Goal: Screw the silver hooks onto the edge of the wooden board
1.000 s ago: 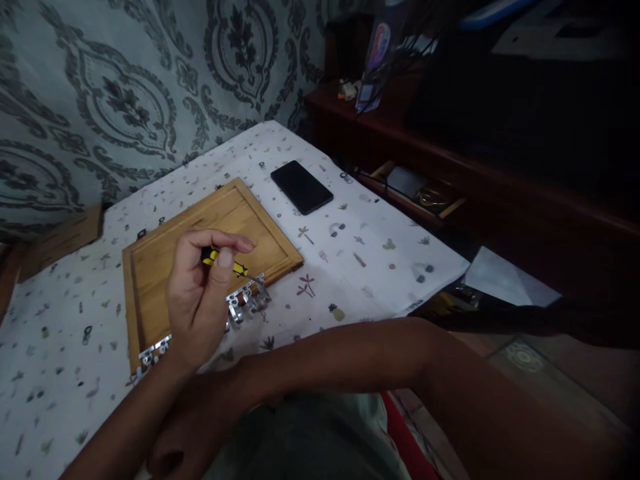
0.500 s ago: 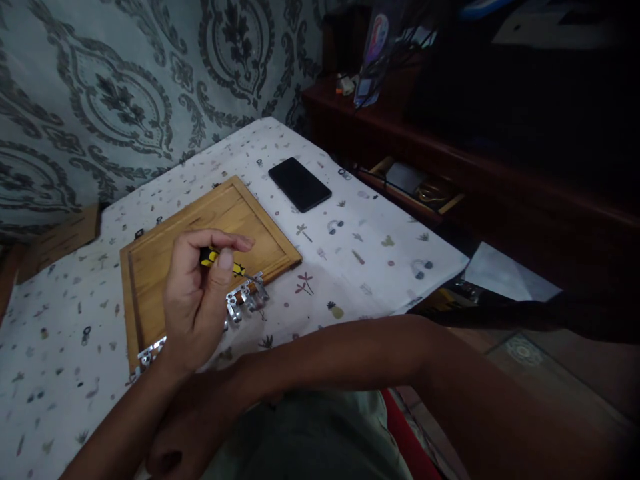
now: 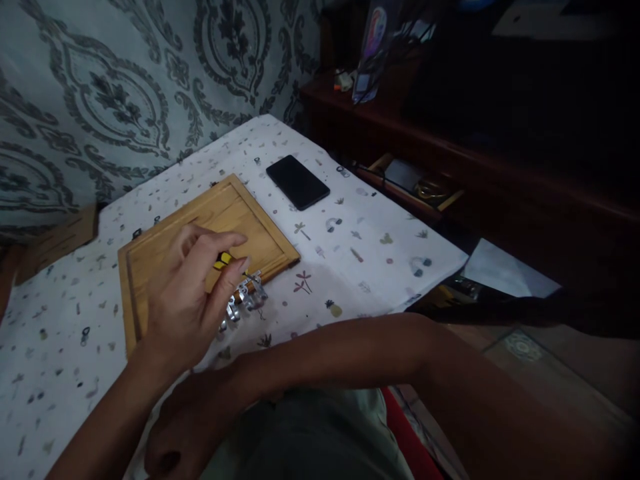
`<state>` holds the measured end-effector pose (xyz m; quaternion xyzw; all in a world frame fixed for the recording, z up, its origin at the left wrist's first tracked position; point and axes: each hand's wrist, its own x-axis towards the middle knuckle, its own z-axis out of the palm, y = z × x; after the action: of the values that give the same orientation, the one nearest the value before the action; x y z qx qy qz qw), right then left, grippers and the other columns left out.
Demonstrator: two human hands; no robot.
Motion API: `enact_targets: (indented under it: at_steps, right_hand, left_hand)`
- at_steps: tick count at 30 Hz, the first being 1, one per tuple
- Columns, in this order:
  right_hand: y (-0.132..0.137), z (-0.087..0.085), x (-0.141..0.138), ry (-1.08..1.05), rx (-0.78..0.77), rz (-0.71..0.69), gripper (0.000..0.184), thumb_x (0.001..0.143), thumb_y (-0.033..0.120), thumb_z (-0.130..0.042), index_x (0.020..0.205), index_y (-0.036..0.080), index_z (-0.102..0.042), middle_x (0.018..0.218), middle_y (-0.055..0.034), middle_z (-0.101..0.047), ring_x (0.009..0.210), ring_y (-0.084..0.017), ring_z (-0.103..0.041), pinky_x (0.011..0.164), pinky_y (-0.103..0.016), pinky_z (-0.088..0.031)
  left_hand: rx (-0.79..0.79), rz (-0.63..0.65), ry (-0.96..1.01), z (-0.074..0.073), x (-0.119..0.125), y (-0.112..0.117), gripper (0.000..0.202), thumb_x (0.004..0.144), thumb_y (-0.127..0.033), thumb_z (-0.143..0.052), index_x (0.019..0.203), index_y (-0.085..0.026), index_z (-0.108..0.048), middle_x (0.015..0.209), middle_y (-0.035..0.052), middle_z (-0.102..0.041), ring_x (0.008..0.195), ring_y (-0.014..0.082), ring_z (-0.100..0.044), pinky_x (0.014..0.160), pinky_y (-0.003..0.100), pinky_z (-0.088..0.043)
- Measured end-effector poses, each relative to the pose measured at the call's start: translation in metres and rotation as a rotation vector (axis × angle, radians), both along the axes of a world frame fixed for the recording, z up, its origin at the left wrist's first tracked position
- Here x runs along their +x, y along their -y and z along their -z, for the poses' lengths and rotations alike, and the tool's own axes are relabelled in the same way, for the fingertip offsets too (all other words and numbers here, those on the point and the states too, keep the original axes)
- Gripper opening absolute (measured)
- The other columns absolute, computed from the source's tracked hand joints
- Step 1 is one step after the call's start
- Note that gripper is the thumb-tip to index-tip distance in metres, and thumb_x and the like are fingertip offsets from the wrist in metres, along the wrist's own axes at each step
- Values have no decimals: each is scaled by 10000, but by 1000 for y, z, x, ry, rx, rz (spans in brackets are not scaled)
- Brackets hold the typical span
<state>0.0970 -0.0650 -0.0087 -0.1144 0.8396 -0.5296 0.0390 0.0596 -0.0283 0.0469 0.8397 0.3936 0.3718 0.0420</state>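
Note:
My left hand (image 3: 187,300) is closed round the yellow-and-black handle of a screwdriver (image 3: 227,260), thumb and fingers on either side of it. The shaft points right, to a silver metal hinge (image 3: 257,287) at the near edge of a framed wooden panel (image 3: 215,213). More of the metal hinge parts (image 3: 235,308) stick out beside it over the tablecloth. Whether the tip sits in a screw is too small to tell. My right hand (image 3: 187,423) is curled into a loose fist low in front of my body, under my left forearm; its inside is hidden.
A black phone (image 3: 297,181) lies beyond the panel on the printed white tablecloth (image 3: 370,233). Brown cardboard (image 3: 63,243) is at the left, by the patterned wall covering (image 3: 115,100). At right stands a dark red wooden desk (image 3: 345,123) with an open drawer (image 3: 415,183).
My left hand has rolled over about the screwdriver handle, so more of its back shows. My left wrist now covers the hinge at the panel's near left corner. My right hand has barely moved.

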Motion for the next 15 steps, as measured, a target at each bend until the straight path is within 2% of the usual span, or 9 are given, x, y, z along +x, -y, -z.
enact_targets:
  at_steps: [4, 8, 12, 15]
  right_hand:
    - [-2, 0, 2, 10, -21, -5, 400, 913, 195, -689, 591, 209, -451, 637, 47, -507, 700, -120, -553, 638, -236, -424]
    - [-1, 1, 0, -16, 3, -10, 390, 961, 219, -632, 605, 206, -475, 657, 32, -546, 696, -123, -560, 639, -253, -421]
    - [-1, 1, -1, -25, 17, -24, 391, 948, 225, -658, 605, 205, -472, 692, 17, -573, 725, -132, -582, 664, -254, -442]
    - [0, 2, -2, -26, 43, -29, 367, 953, 224, -648, 632, 209, -471, 715, 11, -564, 753, -140, -583, 692, -254, -451]
  left_hand:
    - [1, -53, 0, 1, -1, 2, 323, 930, -285, -702, 1250, -302, -661, 1024, 13, -703, 862, 195, -658, 770, 343, -522]
    - [10, -75, -8, 0, -1, 5, 351, 934, -310, -712, 1277, -326, -640, 1016, -25, -702, 863, 163, -677, 769, 326, -541]
    - [-6, -100, 5, -3, 1, 7, 271, 931, -324, -710, 1201, -316, -690, 990, -8, -716, 831, 172, -673, 748, 337, -536]
    - [41, -108, -7, -4, 1, 6, 187, 923, -334, -712, 1105, -292, -727, 941, -6, -721, 770, 175, -657, 691, 340, -522]
